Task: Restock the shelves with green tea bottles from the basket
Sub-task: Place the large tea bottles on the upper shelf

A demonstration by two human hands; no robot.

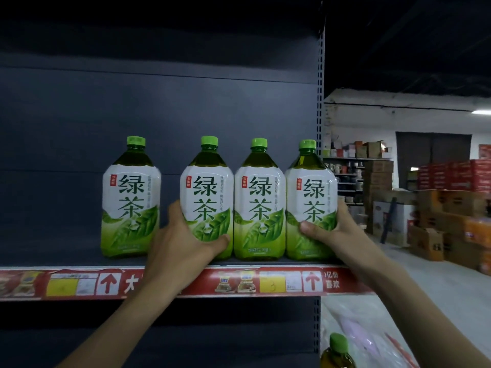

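Observation:
Several green tea bottles with white-and-green labels and green caps stand upright along the front of a dark shelf (pixel 79 251). My left hand (pixel 183 245) grips the lower part of the second bottle (pixel 207 192). My right hand (pixel 332 232) grips the lower part of the rightmost bottle (pixel 309 192) at the shelf's right end. Between these two stands a third bottle (pixel 259 200), touching both. The leftmost bottle (pixel 131 197) stands apart with a gap to its right. Another bottle's green cap (pixel 338 343) shows at the bottom right; the basket is not visible.
A red price strip (pixel 279 281) runs along the shelf's front edge. The perforated upright (pixel 321 102) marks the shelf's right end. Stacked cardboard boxes (pixel 435 208) and red cartons (pixel 457 176) fill the aisle to the right. The shelf left of the leftmost bottle holds nothing.

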